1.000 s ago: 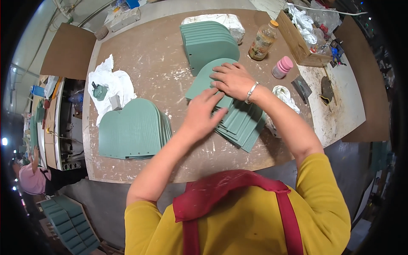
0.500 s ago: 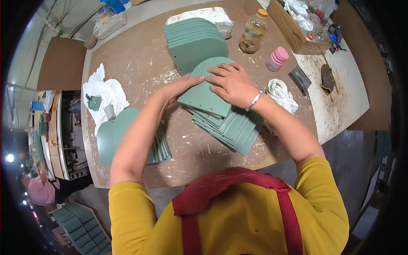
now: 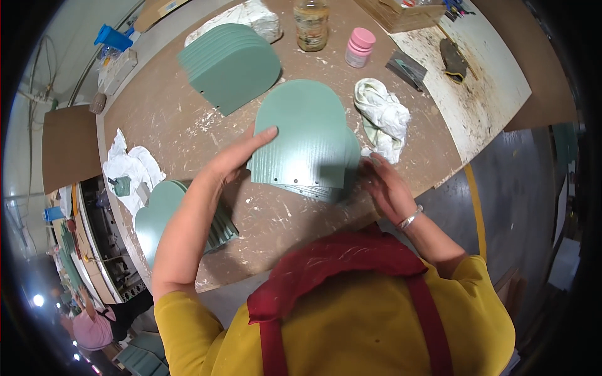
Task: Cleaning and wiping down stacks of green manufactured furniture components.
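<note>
A strip of brown table (image 3: 266,237) separates its near edge from the stacked green panels (image 3: 301,128) at center. Your right hand (image 3: 389,190), fingers loosely apart, is at their right edge, contact unclear; your left hand (image 3: 236,156) clasps the left edge, thumb on top. Open tabletop stretches left. Farther off: a lidded pink jar (image 3: 360,47), a brownish labeled bottle (image 3: 311,26) and, rightward, a carton (image 3: 394,19), contents mostly cropped.
</note>
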`<act>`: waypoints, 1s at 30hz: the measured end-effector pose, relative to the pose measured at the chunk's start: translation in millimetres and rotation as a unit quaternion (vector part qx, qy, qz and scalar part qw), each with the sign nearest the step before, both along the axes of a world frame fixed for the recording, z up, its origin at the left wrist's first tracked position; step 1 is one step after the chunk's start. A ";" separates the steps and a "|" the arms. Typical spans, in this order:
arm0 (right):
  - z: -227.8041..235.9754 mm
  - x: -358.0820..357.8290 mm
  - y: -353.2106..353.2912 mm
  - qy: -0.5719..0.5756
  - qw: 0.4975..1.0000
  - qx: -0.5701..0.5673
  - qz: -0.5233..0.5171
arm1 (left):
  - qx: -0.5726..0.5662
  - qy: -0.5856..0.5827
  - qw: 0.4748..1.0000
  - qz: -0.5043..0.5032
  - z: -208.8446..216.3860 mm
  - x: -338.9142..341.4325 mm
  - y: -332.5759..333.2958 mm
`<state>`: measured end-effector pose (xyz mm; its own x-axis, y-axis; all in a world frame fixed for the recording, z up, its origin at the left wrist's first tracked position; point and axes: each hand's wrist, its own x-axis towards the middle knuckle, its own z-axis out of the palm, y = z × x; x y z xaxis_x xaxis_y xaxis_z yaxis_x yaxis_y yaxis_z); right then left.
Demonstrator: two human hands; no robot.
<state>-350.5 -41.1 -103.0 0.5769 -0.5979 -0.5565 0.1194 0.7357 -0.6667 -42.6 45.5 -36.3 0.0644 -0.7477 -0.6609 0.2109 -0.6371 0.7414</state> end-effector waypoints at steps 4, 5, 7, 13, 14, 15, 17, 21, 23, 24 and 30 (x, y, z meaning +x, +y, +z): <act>10.7 23.5 -1.9 -0.038 0.998 0.033 0.042 | 0.022 0.015 1.000 -0.008 -7.6 -0.5 -0.2; 22.1 30.2 -2.8 -0.039 0.998 0.036 0.043 | 0.025 0.047 0.998 -0.024 -2.1 -7.7 -2.4; 48.1 44.3 -7.0 -0.053 0.993 0.040 0.102 | 0.027 0.078 0.996 -0.036 0.2 -25.2 -0.9; 41.6 72.1 -52.2 -0.029 0.976 -0.078 0.201 | -0.051 0.052 0.983 0.167 -6.0 -83.2 14.8; 44.4 78.5 -59.5 -0.033 0.961 -0.092 0.257 | -0.063 0.048 0.976 0.205 -8.7 -87.9 16.5; 45.6 84.2 -66.9 -0.036 0.943 -0.106 0.312 | -0.063 0.047 0.975 0.206 -9.1 -91.2 18.0; 40.8 93.4 -72.5 -0.005 0.941 -0.116 0.319 | -0.060 0.039 0.961 0.268 2.4 -97.0 19.6; 26.8 90.1 -76.5 0.020 0.928 -0.158 0.338 | -0.124 0.036 0.939 0.319 -28.1 -85.0 26.4; 17.0 90.1 -68.7 -0.021 0.941 -0.240 0.236 | -0.181 -0.021 0.938 0.294 -43.3 -82.2 22.7; 25.0 89.3 -61.7 -0.058 0.953 -0.171 0.243 | -0.163 -0.015 0.931 0.326 -45.0 -81.1 18.7; 27.4 102.5 -67.5 0.084 0.946 -0.254 0.185 | -0.171 -0.055 0.916 0.358 -16.4 -76.1 2.6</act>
